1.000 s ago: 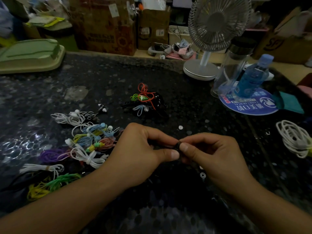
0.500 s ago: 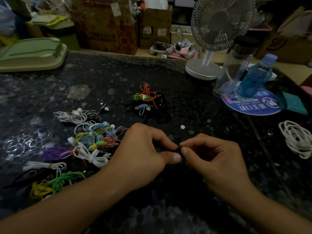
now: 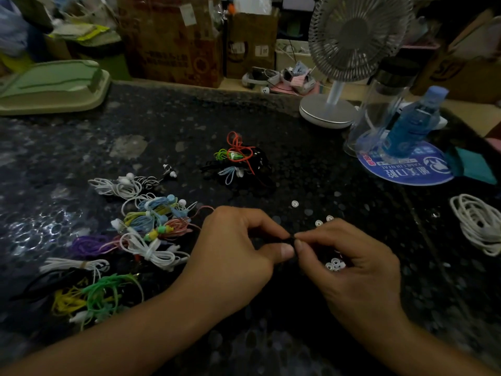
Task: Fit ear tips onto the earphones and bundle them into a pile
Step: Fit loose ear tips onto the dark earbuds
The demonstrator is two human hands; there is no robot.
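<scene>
My left hand (image 3: 238, 253) and my right hand (image 3: 349, 267) meet fingertip to fingertip above the dark table, both pinching a small black earbud (image 3: 292, 240) between thumb and forefinger. Its cable is lost against the dark surface. Several loose white ear tips (image 3: 335, 265) lie under my right hand, with a few more ear tips (image 3: 295, 204) just beyond the hands. To the left spreads a scatter of coloured earphone bundles (image 3: 151, 226). A smaller pile of bundled earphones (image 3: 238, 161), with orange, green and black cords, sits in the middle of the table.
A white desk fan (image 3: 329, 111), a clear jar (image 3: 385, 104) and a blue bottle (image 3: 412, 123) on a round blue mat stand at the back right. A coiled white cable (image 3: 477, 223) lies at the right edge. A green tray (image 3: 51, 88) is at the back left.
Both hands stay joined on the black earbud, the fingers shifting slightly. The white ear tips under my right hand have come into sight.
</scene>
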